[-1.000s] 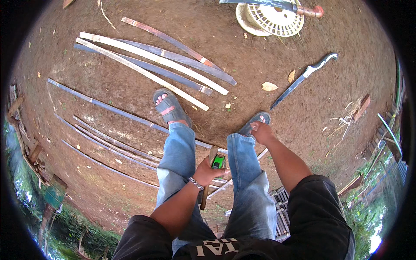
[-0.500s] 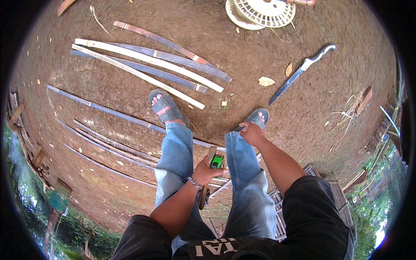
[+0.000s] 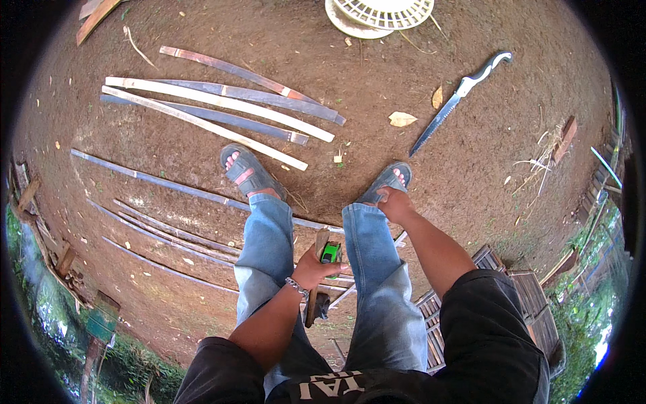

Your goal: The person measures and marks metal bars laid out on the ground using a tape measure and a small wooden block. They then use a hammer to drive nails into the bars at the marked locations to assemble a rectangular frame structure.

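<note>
I see a bright green and black tape measure [image 3: 330, 252], faded blue jeans [image 3: 377, 283] and grey sandals [image 3: 245, 172]. The bamboo strips [image 3: 215, 108] are pale cream and grey-blue on reddish brown soil [image 3: 350, 81]. The saw [image 3: 457, 97] has a white handle.

slats [image 3: 222, 111] ahead left | saw [image 3: 452, 108] ahead right | basket [image 3: 380, 13] beyond

packages: we see none near either hand's fingers.
labels: none we can make out; the small green object by the left fingertips is too small for us to tell.
signs: none on the ground beyond the fingers.
screens: none.
</note>
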Motion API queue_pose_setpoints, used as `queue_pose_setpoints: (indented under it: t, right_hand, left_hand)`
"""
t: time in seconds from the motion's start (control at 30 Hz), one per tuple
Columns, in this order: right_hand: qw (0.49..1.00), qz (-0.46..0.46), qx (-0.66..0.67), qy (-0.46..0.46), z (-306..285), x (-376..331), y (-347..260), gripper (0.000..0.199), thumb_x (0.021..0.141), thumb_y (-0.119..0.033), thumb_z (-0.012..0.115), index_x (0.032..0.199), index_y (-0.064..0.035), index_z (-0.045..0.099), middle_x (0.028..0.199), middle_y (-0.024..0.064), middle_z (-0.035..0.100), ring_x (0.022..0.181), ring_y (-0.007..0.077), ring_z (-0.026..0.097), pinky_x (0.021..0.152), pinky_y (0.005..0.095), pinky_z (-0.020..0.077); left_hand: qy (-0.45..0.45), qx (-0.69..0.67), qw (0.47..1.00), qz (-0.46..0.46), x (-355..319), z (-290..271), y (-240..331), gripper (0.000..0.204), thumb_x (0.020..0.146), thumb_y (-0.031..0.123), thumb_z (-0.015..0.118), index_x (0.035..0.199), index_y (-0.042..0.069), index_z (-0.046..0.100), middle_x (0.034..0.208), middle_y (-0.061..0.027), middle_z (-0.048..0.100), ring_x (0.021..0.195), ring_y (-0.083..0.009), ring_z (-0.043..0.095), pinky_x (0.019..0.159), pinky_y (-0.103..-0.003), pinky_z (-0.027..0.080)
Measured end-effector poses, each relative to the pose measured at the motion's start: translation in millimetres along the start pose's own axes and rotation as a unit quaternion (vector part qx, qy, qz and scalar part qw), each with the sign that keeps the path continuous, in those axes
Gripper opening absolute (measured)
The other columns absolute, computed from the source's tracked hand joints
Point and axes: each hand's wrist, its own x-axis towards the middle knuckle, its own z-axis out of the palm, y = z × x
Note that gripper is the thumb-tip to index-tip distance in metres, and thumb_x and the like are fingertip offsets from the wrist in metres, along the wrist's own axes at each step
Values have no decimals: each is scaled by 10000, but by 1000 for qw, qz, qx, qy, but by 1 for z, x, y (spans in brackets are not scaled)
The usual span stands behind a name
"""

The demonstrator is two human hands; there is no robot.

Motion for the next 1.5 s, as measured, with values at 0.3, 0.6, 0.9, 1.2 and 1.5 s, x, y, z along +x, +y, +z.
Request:
queue_pose_setpoints:
  t: [0.3,0.6,0.9,1.2,1.5]
  right_hand:
    - [999,7,35,5,-8,20,17,452,844,-289,679,1255,-128,581,1007,99,713,1008,290,660,889,397,518]
    - [990,86,-30,104,-107,75,62,408,861,-309,670,1231,-144,619,1092,168,686,1090,302,642,931,413,506]
    - [931,196,-83,298,-239,153,136,671,871,-312,645,1445,-107,363,1252,232,601,1143,383,602,980,447,489]
    - [937,158,-39,309,-301,196,148,848,848,-257,604,1547,-172,131,1259,254,600,1158,386,596,983,459,470]
    - [909,122,17,398,-301,206,152,594,856,-357,657,1370,-242,383,1193,214,645,1106,397,616,925,472,478]
  left_hand:
    - [-16,-54,998,-19,11,7,-24,316,753,174,837,951,36,634,780,-2,645,690,-103,604,611,-292,488]
    - [7,-92,995,-38,23,18,-30,341,752,126,825,1004,39,613,821,-28,658,732,-139,642,659,-296,522]
    - [29,-44,997,-54,31,27,-40,424,745,145,840,1064,41,579,855,1,627,752,-97,591,649,-288,510]
    - [73,-105,988,-92,30,27,-44,366,734,180,848,987,68,608,830,21,631,749,-79,585,688,-261,500]
    - [59,-67,993,-80,39,33,-60,403,711,202,856,954,63,567,817,17,598,753,-84,553,699,-266,467]
